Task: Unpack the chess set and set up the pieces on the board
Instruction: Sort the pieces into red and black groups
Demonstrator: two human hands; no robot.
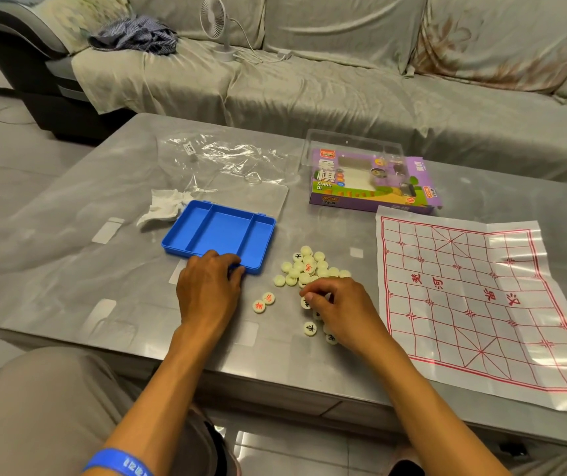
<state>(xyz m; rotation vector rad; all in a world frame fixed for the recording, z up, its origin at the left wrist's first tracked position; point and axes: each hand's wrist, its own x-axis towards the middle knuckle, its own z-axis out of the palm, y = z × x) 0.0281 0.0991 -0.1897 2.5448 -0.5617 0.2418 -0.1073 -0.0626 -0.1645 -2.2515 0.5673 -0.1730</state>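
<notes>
From the head view, we judge that the unpacking is nearly finished and the setting up has not begun. The blue tray [218, 233] stands empty on the table [69, 207], and its clear lid [251, 192] lies just behind it. The purple box [371, 185] is near the far edge, with a crumpled plastic bag [220, 152] to its left. The paper board [478, 300] is spread flat on the right side of the table, and no piece stands on it yet. The pieces [304, 269] lie in a loose pile between the tray and the board. Two red-marked pieces [264, 302] lie apart from the pile, to its left, and a few black-marked ones are near our right hand. So all pieces still have to be sorted and placed on the board.

Our left hand [208, 290] rests at the near corner of the tray, its fingers curled over the rim and touching it. Our right hand [339, 309] is lowered onto the near side of the pile, palm down, and thumb and fingertips are pressed together around a piece; we cannot tell if it is already lifted.
</notes>
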